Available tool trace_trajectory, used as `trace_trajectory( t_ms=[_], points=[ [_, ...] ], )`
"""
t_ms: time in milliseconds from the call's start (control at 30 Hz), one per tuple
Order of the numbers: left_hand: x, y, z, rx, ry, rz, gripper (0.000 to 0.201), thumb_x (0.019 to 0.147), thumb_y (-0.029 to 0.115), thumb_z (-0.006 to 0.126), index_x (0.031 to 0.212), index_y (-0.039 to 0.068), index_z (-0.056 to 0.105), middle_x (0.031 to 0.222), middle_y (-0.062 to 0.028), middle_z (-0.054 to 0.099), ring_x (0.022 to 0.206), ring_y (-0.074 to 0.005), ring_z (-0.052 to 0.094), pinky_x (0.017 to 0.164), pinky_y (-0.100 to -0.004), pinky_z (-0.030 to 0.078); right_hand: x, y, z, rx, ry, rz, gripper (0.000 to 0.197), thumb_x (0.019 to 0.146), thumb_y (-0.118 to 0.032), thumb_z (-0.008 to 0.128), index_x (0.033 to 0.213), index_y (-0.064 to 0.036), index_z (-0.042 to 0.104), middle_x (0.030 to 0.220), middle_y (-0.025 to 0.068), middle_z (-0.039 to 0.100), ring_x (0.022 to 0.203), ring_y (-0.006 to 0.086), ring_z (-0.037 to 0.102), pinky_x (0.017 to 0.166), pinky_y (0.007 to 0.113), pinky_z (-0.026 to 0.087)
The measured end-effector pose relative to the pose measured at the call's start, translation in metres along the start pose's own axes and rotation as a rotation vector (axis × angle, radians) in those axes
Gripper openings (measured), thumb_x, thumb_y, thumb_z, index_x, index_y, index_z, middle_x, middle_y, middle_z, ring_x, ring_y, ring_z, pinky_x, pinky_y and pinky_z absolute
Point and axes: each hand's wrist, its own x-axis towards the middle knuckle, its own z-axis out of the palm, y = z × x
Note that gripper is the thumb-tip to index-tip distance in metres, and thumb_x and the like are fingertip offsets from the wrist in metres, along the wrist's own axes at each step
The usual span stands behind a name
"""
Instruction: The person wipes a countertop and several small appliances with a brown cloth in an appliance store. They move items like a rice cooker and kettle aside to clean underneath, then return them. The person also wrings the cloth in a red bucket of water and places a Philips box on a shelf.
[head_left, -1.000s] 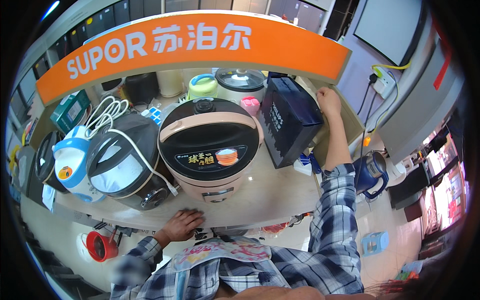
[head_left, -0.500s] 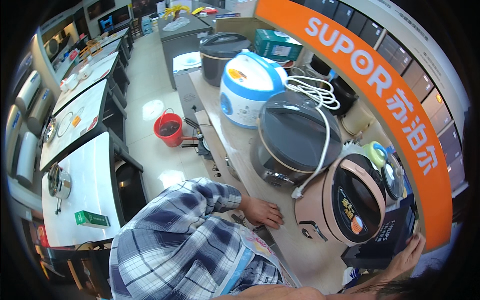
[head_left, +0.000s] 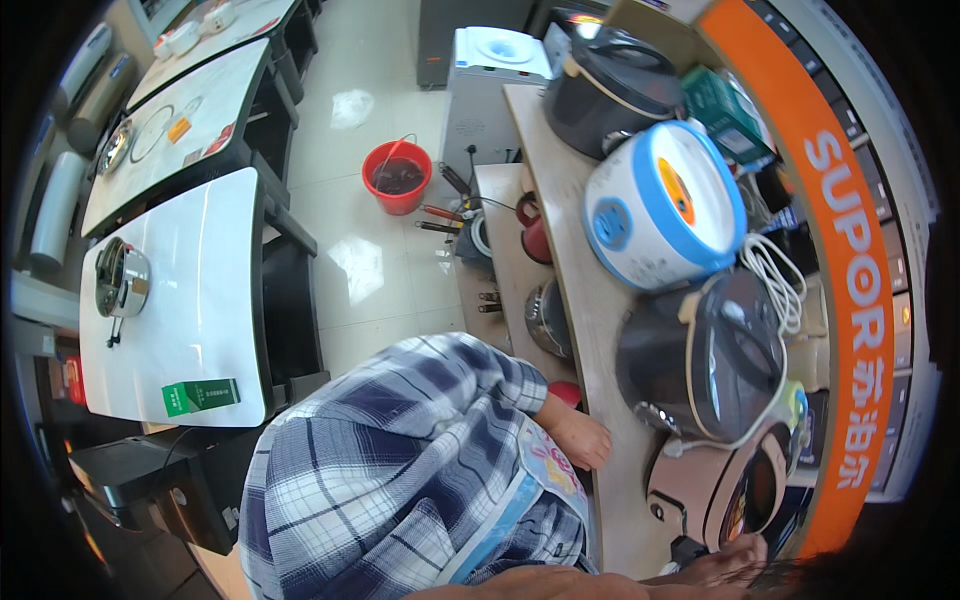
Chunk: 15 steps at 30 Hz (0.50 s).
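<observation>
My left hand point(head_left: 580, 440) lies at the edge of the wooden shelf point(head_left: 612, 500), fingers loosely extended and holding nothing that I can see. At the lower right, my right hand point(head_left: 732, 560) is in front of a pink rice cooker point(head_left: 690, 490) with a dark lid. A small dark object point(head_left: 687, 551) shows beside this hand; its kind and whether it is held cannot be made out. Behind the pink cooker stands a dark grey rice cooker point(head_left: 665, 355), with a white cord point(head_left: 775, 285) looped over and behind it. A white and blue rice cooker point(head_left: 640, 215) follows farther back.
Another dark cooker point(head_left: 610, 90) and a green box point(head_left: 725, 115) stand at the far end. An orange sign board point(head_left: 845, 250) borders the shelf on the right. A red bucket point(head_left: 397, 190) is on the floor. White-topped tables point(head_left: 200, 310) line the left.
The head view has turned, so the shelf appears farther right. My right hand has left the side of a dark box and is now by the pink cooker's front. My left hand stays near the shelf edge.
</observation>
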Motion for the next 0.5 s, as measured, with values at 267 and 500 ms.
trace_trajectory(
  t_ms=[267,500],
  points=[
    [-0.172,0.055,-0.187,0.137,0.271,-0.974,0.014,0.084,0.016,0.062,0.092,0.006,0.056,0.082,-0.0134,0.057,0.083,-0.0341,0.058,0.071,-0.0438,0.048,-0.010,-0.093,0.174,0.556,-0.363,0.049,0.013,0.095,0.000,0.047,0.101,0.0020,0.058,0.078,0.0076,0.053,0.072,0.0128,0.050,0.066,0.024,0.040],
    [-0.322,0.183,-0.243,0.422,0.946,-1.756,0.020,0.094,0.022,0.055,0.095,0.003,0.061,0.064,-0.0120,0.060,0.055,-0.0206,0.059,0.058,-0.0347,0.049,-0.036,-0.103,0.254,0.855,-0.619,0.439,0.013,0.096,-0.003,0.051,0.102,0.0034,0.061,0.072,0.0022,0.053,0.067,0.0080,0.049,0.063,0.022,0.040]
  ],
)
